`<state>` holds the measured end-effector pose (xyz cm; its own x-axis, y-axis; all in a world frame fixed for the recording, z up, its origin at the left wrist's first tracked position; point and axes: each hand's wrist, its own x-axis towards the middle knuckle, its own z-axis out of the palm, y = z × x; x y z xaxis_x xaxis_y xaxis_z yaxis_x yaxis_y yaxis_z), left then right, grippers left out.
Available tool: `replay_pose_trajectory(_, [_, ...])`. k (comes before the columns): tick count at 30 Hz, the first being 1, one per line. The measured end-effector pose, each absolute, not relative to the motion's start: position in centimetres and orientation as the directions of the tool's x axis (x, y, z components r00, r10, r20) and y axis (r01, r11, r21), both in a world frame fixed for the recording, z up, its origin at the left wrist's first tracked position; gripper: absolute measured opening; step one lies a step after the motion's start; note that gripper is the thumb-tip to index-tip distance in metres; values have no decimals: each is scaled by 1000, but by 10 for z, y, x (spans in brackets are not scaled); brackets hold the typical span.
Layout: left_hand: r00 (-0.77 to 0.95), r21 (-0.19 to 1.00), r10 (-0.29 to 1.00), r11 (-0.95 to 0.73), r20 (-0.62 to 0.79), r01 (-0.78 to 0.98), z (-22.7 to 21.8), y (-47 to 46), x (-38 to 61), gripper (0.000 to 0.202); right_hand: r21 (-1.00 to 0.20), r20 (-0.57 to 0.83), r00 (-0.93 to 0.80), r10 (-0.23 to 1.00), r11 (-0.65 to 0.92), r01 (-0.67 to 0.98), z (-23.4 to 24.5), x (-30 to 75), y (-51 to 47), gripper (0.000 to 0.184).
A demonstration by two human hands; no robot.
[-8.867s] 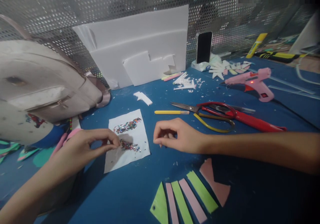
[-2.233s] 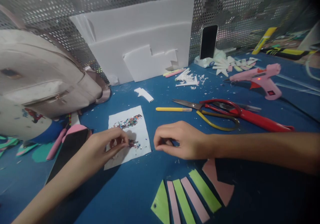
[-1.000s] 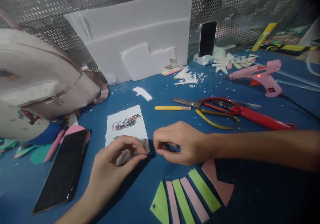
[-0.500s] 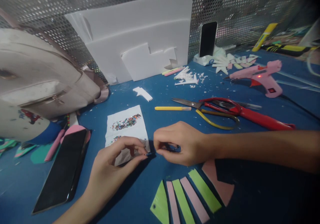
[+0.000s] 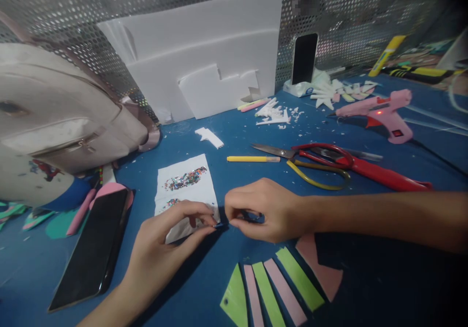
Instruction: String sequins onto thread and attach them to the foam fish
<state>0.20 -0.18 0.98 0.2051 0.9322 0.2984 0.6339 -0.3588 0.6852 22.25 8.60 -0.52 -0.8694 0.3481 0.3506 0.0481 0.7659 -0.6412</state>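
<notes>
Left hand (image 5: 164,237): I'm seeing it pinching a small blue piece (image 5: 218,225) between thumb and fingertips, just left of the right hand.
Right hand (image 5: 268,210): its fingers are forming a curl toward the thumb; I cannot tell whether they are gripping anything.
White paper (image 5: 210,189): it is lying partly behind the left hand's fingers, bearing shiny bits (image 5: 185,177).
Strips: green strips (image 5: 268,293) and pink strips (image 5: 253,293) are lying on the tabletop (image 5: 193,288), nearer me than the right hand.
Beyond the right hand: a yellow pen (image 5: 252,159) and scissors (image 5: 287,154) are lying near each other.
Left of the left hand: a black phone (image 5: 89,249) is lying.
</notes>
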Motion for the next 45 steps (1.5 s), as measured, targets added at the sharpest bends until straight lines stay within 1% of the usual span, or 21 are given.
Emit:
replay_pose_trajectory(4, [296, 567, 895, -441, 334, 695, 13, -3, 3, 19, -634, 343, -870, 354, 771, 64, -5, 223, 86, 8])
replay_pose_trajectory(7, [365, 488, 858, -507, 361, 710, 14, -3, 3, 21, -625, 347, -870, 349, 778, 62, -4, 222, 86, 8])
replay_pose_trajectory(11, [423, 434, 804, -585, 417, 685, 14, -1, 5, 18, -594, 360, -872, 331, 802, 59, -5, 222, 86, 8])
replay_pose_trajectory(14, [430, 419, 785, -608, 446, 675, 13, -1, 8, 17, -555, 379, -873, 308, 830, 52, -7, 222, 85, 8])
replay_pose_trajectory(17, [405, 464, 817, -569, 411, 679, 11, -4, 10, 17, -502, 393, -874, 287, 863, 57, -9, 221, 84, 3])
replay_pose_trajectory(19, [365, 518, 850, -522, 379, 677, 9, -6, 11, 16, -467, 417, -869, 266, 883, 47, -11, 221, 84, 2])
replay_pose_trajectory(22, [276, 610, 897, -437, 344, 660, 7, -9, 14, 18, -436, 446, -864, 233, 900, 18, -14, 221, 84, 5])
replay_pose_trajectory(25, [209, 710, 936, -351, 283, 611, 6, -9, 19, 18, -425, 438, -871, 222, 905, 17, -14, 221, 86, 9])
replay_pose_trajectory(28, [156, 806, 967, -252, 199, 535, 6, -7, 23, 16, -381, 457, -872, 177, 925, -12, -12, 222, 88, 8])
replay_pose_trajectory(31, [139, 873, 983, -169, 117, 458, 5, -6, 24, 15, -378, 473, -867, 159, 925, -37, -12, 223, 88, 9])
replay_pose_trajectory(35, [145, 883, 985, -151, 95, 445, 3, -7, 21, 14, -460, 458, -860, 226, 888, -11, -11, 224, 86, 5])
replay_pose_trajectory(37, [158, 872, 982, -169, 107, 460, 2, -8, 20, 14, -473, 445, -860, 249, 881, 10, -9, 224, 85, 4])
replay_pose_trajectory(40, [184, 844, 972, -221, 147, 488, 2, -10, 21, 14, -433, 433, -871, 231, 901, 24, -9, 223, 83, 5])
replay_pose_trajectory(45, [251, 787, 942, -325, 222, 524, 3, -14, 20, 16, -326, 422, -894, 147, 945, 1, -11, 223, 84, 10])
